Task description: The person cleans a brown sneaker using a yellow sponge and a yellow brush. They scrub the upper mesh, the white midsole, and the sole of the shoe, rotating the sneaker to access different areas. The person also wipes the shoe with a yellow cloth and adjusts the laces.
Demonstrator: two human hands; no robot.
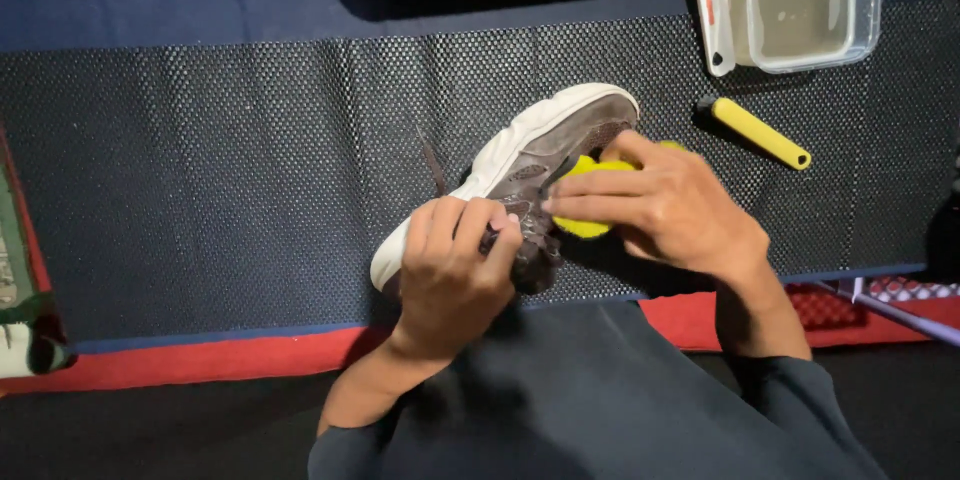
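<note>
While left hand (pixel 455 255) clamps shoe (pixel 530 155), right hand (pixel 650 202) (fingers flat) on sponge (pixel 583 195).

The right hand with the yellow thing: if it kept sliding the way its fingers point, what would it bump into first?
Probably the left hand, gripping the shoe just beyond the right hand's fingertips and yellow brush.
</note>
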